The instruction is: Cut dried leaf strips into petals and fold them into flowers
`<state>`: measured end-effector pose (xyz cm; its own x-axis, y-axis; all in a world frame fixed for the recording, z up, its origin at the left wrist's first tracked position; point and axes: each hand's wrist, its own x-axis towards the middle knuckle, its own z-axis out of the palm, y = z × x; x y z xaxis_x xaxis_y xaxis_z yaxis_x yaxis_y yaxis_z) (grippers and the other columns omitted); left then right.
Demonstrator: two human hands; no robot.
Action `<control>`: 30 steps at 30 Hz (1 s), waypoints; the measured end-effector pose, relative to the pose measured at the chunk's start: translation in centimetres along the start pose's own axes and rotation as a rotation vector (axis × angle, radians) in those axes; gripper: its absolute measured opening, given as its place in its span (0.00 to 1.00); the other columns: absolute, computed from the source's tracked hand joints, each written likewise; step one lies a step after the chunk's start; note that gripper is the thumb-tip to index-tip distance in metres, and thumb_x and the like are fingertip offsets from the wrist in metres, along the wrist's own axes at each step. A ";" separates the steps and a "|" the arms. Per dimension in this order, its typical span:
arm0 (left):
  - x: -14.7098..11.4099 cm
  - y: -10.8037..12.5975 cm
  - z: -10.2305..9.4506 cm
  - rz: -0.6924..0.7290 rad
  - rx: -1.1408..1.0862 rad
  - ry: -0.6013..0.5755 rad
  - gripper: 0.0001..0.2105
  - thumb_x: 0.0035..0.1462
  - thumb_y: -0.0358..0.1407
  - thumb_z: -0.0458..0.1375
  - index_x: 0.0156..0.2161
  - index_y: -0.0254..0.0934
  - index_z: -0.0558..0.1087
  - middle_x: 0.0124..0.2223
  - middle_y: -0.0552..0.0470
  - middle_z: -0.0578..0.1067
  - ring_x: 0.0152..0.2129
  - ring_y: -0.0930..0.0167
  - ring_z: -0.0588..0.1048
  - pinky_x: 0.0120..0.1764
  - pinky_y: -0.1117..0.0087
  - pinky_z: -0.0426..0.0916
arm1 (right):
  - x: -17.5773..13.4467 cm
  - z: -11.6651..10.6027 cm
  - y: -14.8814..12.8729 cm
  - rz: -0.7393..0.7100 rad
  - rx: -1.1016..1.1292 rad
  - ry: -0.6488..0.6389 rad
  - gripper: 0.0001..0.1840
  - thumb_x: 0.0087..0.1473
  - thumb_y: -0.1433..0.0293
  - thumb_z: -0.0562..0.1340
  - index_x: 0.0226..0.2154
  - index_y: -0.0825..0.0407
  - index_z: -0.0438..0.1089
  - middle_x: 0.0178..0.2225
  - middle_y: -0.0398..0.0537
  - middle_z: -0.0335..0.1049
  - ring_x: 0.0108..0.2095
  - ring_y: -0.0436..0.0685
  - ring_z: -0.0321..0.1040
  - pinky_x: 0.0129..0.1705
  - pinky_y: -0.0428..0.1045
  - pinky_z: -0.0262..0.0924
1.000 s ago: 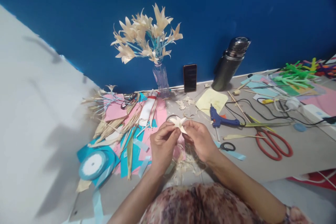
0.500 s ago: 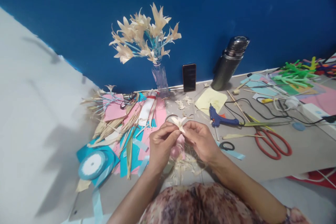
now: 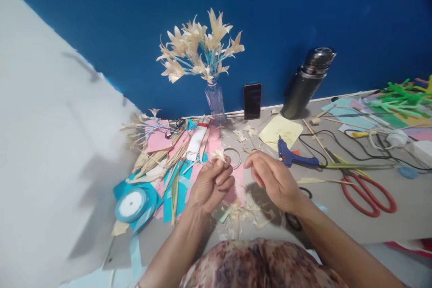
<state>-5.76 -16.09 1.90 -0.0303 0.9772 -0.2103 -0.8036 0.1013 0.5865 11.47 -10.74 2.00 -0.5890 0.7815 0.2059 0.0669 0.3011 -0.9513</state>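
Observation:
My left hand (image 3: 212, 185) pinches a small cream flower (image 3: 219, 156), apparently folded from dried husk, between thumb and fingers, its petals pointing up. To the right, my right hand (image 3: 275, 179) hovers apart from it, fingers loosely bent, with nothing visible in them. A thin round ring (image 3: 240, 157) lies on the table between the two hands. Beneath them are pale husk scraps (image 3: 248, 209) and a pink sheet (image 3: 239, 186). Just beyond my right hand rests a blue glue gun (image 3: 297, 158).
Similar flowers on blue stems fill a clear bottle (image 3: 216, 103) by the wall. A phone (image 3: 252, 101) and a dark flask (image 3: 305, 87) stand nearby. Red-handled scissors (image 3: 369, 193) and a black cord lie right; a ribbon roll (image 3: 131, 204) and husk strips (image 3: 157, 155) lie left.
Both hands held the flower together; now my right hand has let go and moved right. My left hand keeps the flower, lower and tilted. The view has shifted left.

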 end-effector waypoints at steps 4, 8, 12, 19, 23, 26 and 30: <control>-0.2 0.7 -0.2 0.008 -0.054 -0.019 0.11 0.47 0.30 0.71 0.31 0.30 0.72 0.30 0.59 0.61 0.15 0.87 0.49 0.16 0.85 0.50 | -1.1 -0.3 -0.1 0.082 -0.014 -0.245 0.24 0.70 0.57 0.46 0.34 0.51 0.70 0.18 0.38 0.57 0.19 0.50 0.55 0.26 0.47 0.49; -0.2 0.7 -0.3 0.006 -0.047 -0.027 0.12 0.47 0.32 0.71 0.31 0.32 0.71 0.31 0.58 0.61 0.16 0.86 0.49 0.16 0.86 0.50 | -1.6 0.6 -0.3 0.101 -0.116 -0.338 0.24 0.70 0.59 0.46 0.31 0.51 0.70 0.21 0.40 0.61 0.23 0.50 0.58 0.28 0.46 0.51; -0.2 0.6 -0.1 0.004 -0.019 -0.034 0.13 0.46 0.33 0.71 0.30 0.33 0.70 0.31 0.58 0.62 0.17 0.85 0.50 0.16 0.85 0.50 | -1.3 1.2 -0.5 0.096 -0.135 -0.348 0.24 0.70 0.60 0.47 0.29 0.51 0.68 0.23 0.41 0.62 0.24 0.51 0.59 0.30 0.47 0.51; -0.3 0.6 -0.2 0.007 -0.010 -0.034 0.13 0.45 0.32 0.72 0.30 0.33 0.72 0.32 0.57 0.63 0.18 0.85 0.51 0.17 0.84 0.49 | -1.0 1.4 -0.6 0.085 -0.106 -0.347 0.25 0.70 0.59 0.46 0.30 0.51 0.69 0.22 0.40 0.61 0.23 0.51 0.58 0.29 0.47 0.50; -0.2 0.7 -0.2 0.016 0.006 -0.021 0.13 0.44 0.33 0.72 0.30 0.34 0.72 0.33 0.56 0.65 0.18 0.84 0.51 0.16 0.84 0.49 | -1.2 1.4 -0.7 0.093 -0.098 -0.341 0.25 0.70 0.58 0.47 0.29 0.51 0.69 0.21 0.40 0.60 0.23 0.51 0.58 0.28 0.46 0.50; -0.2 0.7 -0.3 0.020 0.012 0.002 0.13 0.44 0.34 0.72 0.31 0.34 0.73 0.36 0.54 0.69 0.18 0.84 0.52 0.16 0.84 0.49 | -1.3 1.3 -0.6 0.104 -0.095 -0.340 0.24 0.70 0.59 0.47 0.29 0.51 0.69 0.21 0.40 0.60 0.23 0.51 0.58 0.28 0.46 0.50; -0.1 0.5 -0.5 0.032 0.020 0.009 0.12 0.45 0.33 0.72 0.29 0.33 0.72 0.35 0.55 0.71 0.16 0.86 0.51 0.16 0.82 0.49 | -1.3 1.4 -0.6 0.103 -0.099 -0.333 0.23 0.70 0.60 0.47 0.28 0.51 0.68 0.21 0.40 0.61 0.23 0.51 0.59 0.29 0.46 0.50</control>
<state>-6.49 -16.20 1.82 -0.0610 0.9782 -0.1983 -0.7898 0.0742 0.6089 11.12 -12.73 2.01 -0.8042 0.5943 0.0086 0.2073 0.2941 -0.9330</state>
